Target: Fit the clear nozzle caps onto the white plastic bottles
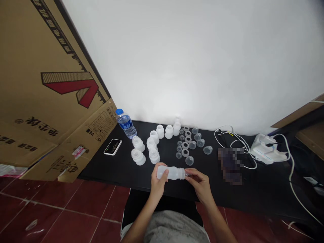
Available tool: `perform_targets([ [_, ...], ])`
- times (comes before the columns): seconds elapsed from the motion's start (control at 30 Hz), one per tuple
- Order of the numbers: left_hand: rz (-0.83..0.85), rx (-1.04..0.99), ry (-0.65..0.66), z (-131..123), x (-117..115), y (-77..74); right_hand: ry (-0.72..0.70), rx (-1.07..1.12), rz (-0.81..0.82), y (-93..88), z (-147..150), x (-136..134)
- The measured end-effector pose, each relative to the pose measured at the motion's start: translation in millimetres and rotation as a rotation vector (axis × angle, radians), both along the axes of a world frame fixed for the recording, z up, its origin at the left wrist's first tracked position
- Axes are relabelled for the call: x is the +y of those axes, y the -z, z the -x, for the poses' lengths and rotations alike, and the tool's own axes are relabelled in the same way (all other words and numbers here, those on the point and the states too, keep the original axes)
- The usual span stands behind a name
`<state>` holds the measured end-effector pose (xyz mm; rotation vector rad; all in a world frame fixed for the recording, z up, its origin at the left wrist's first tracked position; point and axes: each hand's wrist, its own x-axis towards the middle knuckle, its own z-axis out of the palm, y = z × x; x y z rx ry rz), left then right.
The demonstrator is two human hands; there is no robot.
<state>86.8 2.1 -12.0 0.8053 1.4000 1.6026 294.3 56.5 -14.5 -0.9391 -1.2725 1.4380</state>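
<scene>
A person's left hand (159,182) clenches a white plastic bottle (171,172) on its side above a black-covered table (106,172), while the right hand (199,185) pinches the neck end, holding it clear of nearby white bottle parts (151,143) and clear plastic rings (185,145).

I log this as a makeshift home workroom: red tile floor (63,216), white wall (197,57) (flattened cardboard carton (58,101) propped against it).

Milky-white plastic bottle (170,172) seen in hand now! Blue cap (119,111) and blue label (126,123) spotted on water btl, red V (68,86) shown on brown cardboard (30,84), black tabletop (118,175) noted, dark-red floor tiles (76,216) lined w/ pale grout.
</scene>
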Motion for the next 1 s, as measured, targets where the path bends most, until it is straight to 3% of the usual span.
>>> perform_targets([
  [0.4, -0.001, 0.029, 0.040, 0.9, -4.0, 5.5, 0.010, -0.046, -0.005, -1.5, 0.7, 0.2],
  [0.6, -0.028, 0.079, 0.088, 1.0, -7.3, 8.1, 0.021, -0.271, -0.043, -1.0, 6.7, -6.4],
  [0.8, -0.033, 0.033, 0.063, 0.0, -6.0, 5.3, -0.003, -0.197, -0.065, -8.0, 8.5, -10.4],
  [1.0, -0.027, 0.053, 0.083, -0.2, -7.1, 7.3, -0.002, -0.257, -0.085, -5.6, 8.8, -9.0],
])
